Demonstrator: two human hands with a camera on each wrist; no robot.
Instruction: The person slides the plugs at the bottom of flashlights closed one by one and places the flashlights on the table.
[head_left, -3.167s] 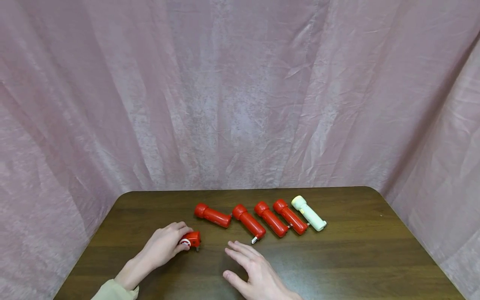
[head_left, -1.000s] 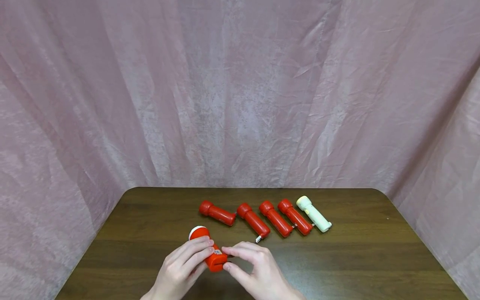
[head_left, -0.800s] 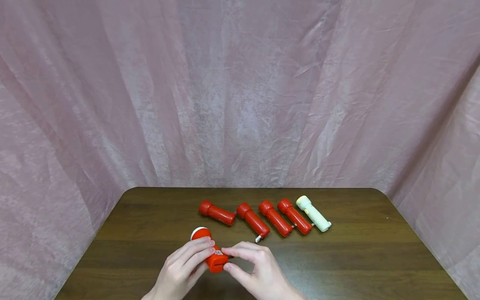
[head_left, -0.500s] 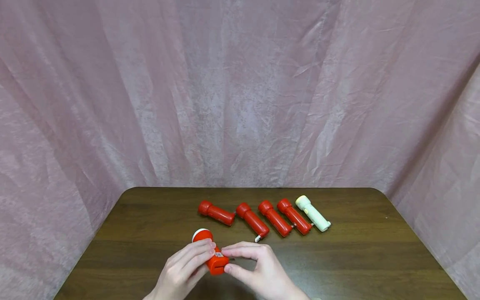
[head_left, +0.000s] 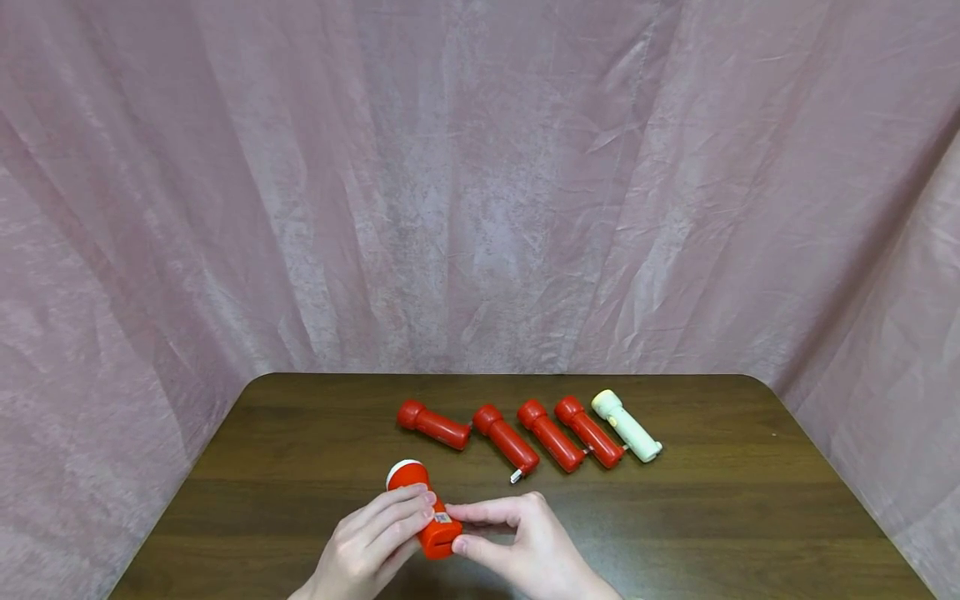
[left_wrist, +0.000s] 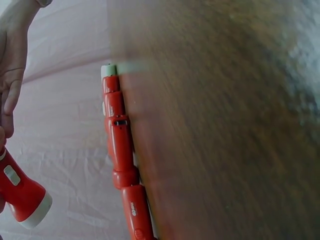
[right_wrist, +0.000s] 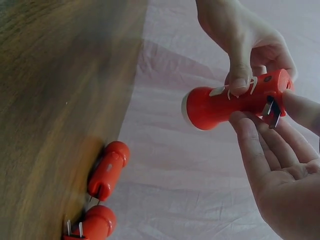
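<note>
A red flashlight (head_left: pixel 408 477) with a white lens rim is held low over the front middle of the table, its head pointing away to the left. My left hand (head_left: pixel 363 537) grips the body, fingers across the top. At the tail end, my right hand (head_left: pixel 536 546) pinches with thumb and index finger. In the right wrist view, metal plug prongs (right_wrist: pixel 273 117) stick out from the flashlight's side near the tail, close to the right thumb. The left wrist view catches the flashlight's head and white switch (left_wrist: pixel 12 175) at the left edge.
Several red flashlights (head_left: pixel 506 439) lie in a slanted row toward the back of the wooden table (head_left: pixel 712 508), some with prongs out. A pale green flashlight (head_left: pixel 628 427) ends the row on the right. A pink curtain (head_left: pixel 480 208) hangs behind the table.
The left hand has brought the flashlight from the left to the middle. The right hand, open and apart at first, has come to its tail. Lately both hands have shifted slightly nearer.
</note>
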